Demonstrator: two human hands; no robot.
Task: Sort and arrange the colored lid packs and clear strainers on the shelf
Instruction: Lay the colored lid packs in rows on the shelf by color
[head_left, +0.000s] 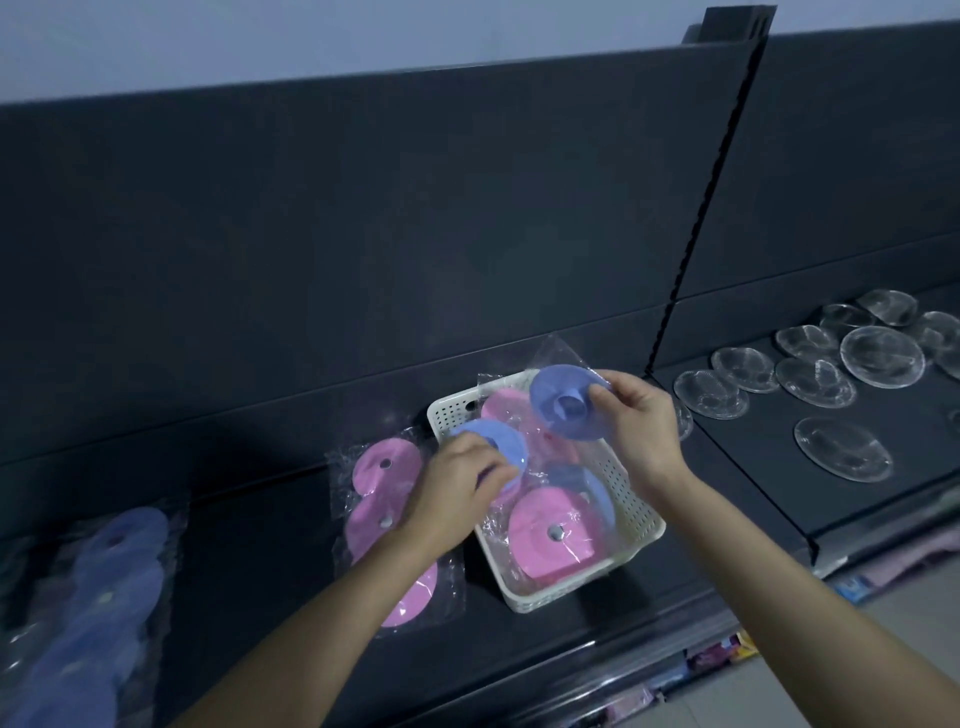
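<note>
Blue lid pack, clear-wrapped, pinched in right fingers; left fingers grip second blue pack.

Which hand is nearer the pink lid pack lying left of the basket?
Left. The left hand sits just right of the pink lid pack; the right hand is farther right, above the basket.

Bare shelf lies open between blue packs, left, and pink packs; the white basket fills the middle, clear strainers crowd far right.
</note>
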